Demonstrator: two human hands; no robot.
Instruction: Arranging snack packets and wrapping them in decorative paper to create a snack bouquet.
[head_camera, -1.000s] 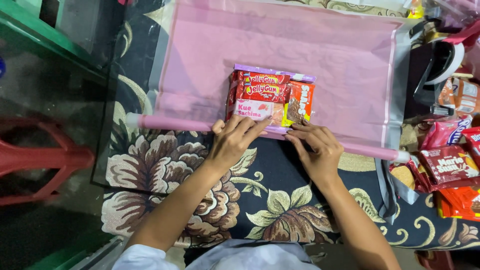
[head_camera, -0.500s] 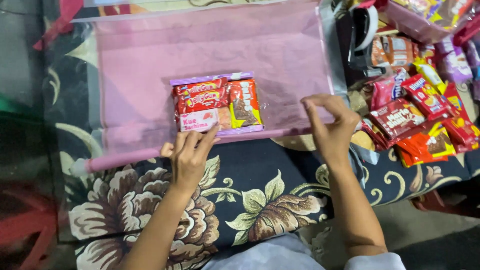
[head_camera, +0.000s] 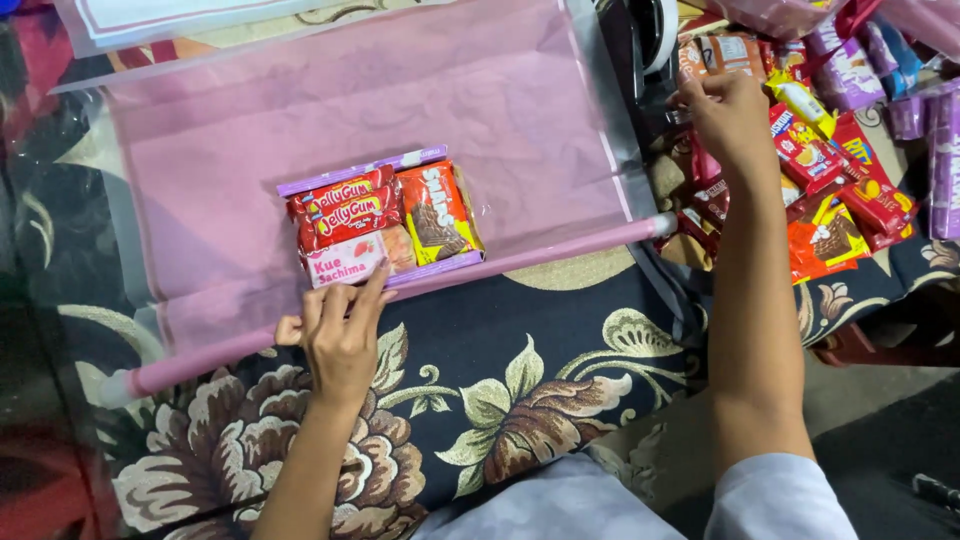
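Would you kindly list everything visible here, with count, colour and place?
snack bundle: one stack of red, orange and pink packets, centre of the sheet
wrapping sheet: one, translucent pink, spread over the cloth
rolled sheet edge: one, pink, along the near side
floral cloth: one, dark with cream flowers, under everything
loose snack packets: many, mostly red and purple, piled at right
tape dispenser: one, dark, top right, partly hidden
left hand: fingers pressing the bundle's near edge
right hand: reaching into the loose packets

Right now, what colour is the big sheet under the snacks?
Pink, see-through; the sheet shows best in the head view.
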